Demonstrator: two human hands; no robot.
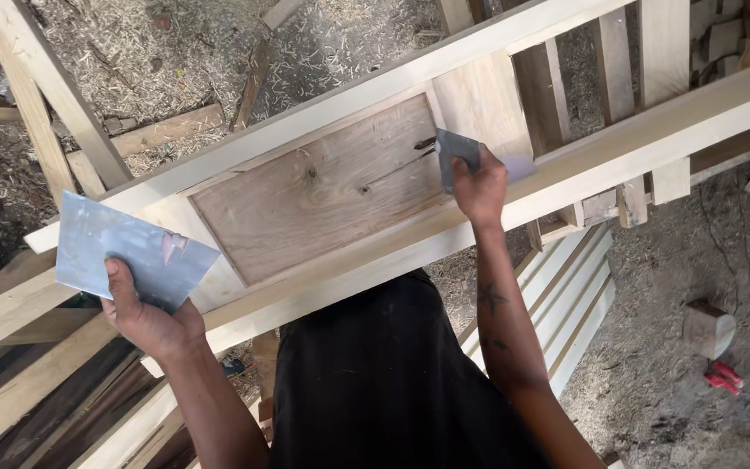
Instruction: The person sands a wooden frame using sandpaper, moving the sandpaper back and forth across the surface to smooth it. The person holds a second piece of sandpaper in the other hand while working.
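Nearby: wood block [707,328], red tool [722,376] on sawdust ground [653,382], stacked planks [557,304]

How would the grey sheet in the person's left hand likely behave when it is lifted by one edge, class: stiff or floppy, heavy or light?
The grey sheet looks thin and probably light: the left hand holds it up by one edge with only thumb and fingers. It likely flexes rather than staying rigid, since one corner is torn and curled. It seems unlikely to slip, being pinched firmly.
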